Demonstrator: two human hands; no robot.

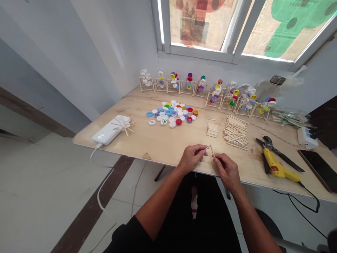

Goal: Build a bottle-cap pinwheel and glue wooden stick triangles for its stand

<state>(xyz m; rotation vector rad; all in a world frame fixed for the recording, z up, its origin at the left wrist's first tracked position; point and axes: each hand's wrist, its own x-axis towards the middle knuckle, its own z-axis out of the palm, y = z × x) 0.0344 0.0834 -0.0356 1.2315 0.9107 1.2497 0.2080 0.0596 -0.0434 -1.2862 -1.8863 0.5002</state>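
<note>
Near the front edge of the wooden table [163,147], my left hand [193,157] pinches a short wooden stick [207,148]. My right hand [228,170] is closed on another wooden stick [212,151], held nearly upright. The tips of the two sticks meet at an angle; whether they are joined I cannot tell. Just beyond my hands lie a small bundle of short sticks [212,130] and a larger pile of longer sticks [236,131]. A heap of coloured bottle caps [173,113] spreads over the middle of the table.
Stick-and-cap wheel models [189,84] line the back. At left, a stick hub [123,123] rests on a white power bank-like device [107,131]. At right are a yellow glue gun [279,167], black-handled cutters [281,154], a phone [318,168] and a power adapter [306,137].
</note>
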